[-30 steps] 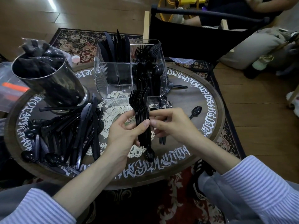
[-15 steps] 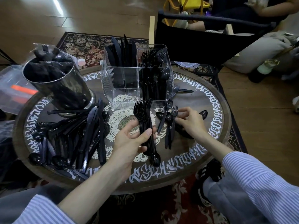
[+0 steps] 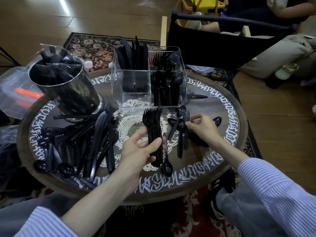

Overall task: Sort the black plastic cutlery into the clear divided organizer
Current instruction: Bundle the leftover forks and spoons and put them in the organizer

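On a round wooden table [image 3: 227,106] lettered in white, the left hand [image 3: 136,151] grips a stack of black forks [image 3: 153,132], tines pointing away, thumb across the handles. The right hand [image 3: 203,127] pinches the head of a single fork [image 3: 186,129] lying among a few loose forks and spoons just beside it. The clear divided organizer [image 3: 148,79] stands at the far middle: knives upright in its back left compartment, forks back right, spoons front right. A heap of mixed black cutlery [image 3: 82,144] lies to the left, near a metal cup [image 3: 68,89] stuffed with more.
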